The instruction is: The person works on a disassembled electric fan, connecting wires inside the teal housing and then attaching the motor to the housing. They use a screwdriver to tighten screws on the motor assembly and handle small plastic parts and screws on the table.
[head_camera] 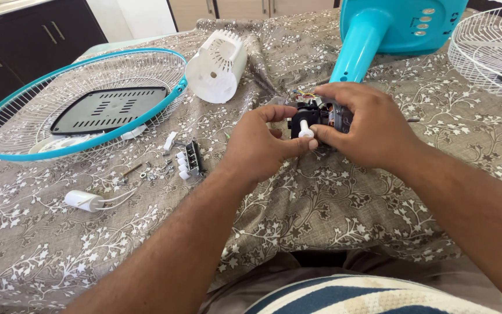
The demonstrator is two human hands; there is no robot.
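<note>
A black fan motor (312, 114) with coloured wires at its top sits on the patterned cloth in the middle of the view. My right hand (362, 127) wraps over the motor from the right and grips it. My left hand (261, 146) comes in from the left, its thumb and fingers pinching the small white knob (305, 129) on the motor's front. The motor's far side is hidden under my right hand.
A turquoise-rimmed white fan grille (82, 102) with a black plate lies at left. A white motor cover (217, 67) lies behind. A switch block (192, 159), screws (146, 171) and a white capacitor (82, 200) lie at front left. The turquoise fan base (390, 29) and another white grille (489, 49) are at right.
</note>
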